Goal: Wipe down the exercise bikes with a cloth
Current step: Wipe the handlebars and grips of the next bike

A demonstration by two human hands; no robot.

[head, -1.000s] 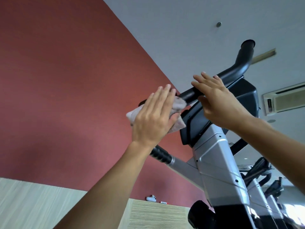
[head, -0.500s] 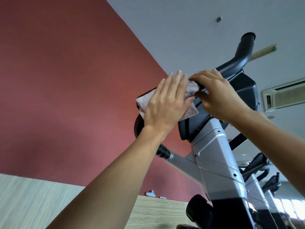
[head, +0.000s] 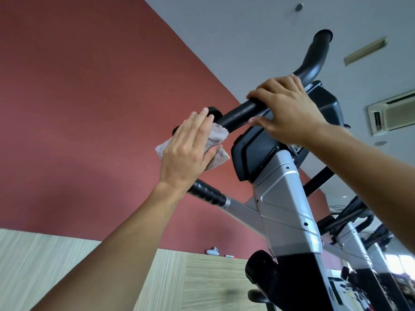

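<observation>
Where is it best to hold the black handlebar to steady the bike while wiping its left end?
Grip the straight padded section of the handlebar above the console, from above, as the right hand does. It is round and bare there, while the cloth under the left hand covers the end.

Pinkish-grey cloth [head: 216, 159], black handlebar [head: 242, 114]
</observation>
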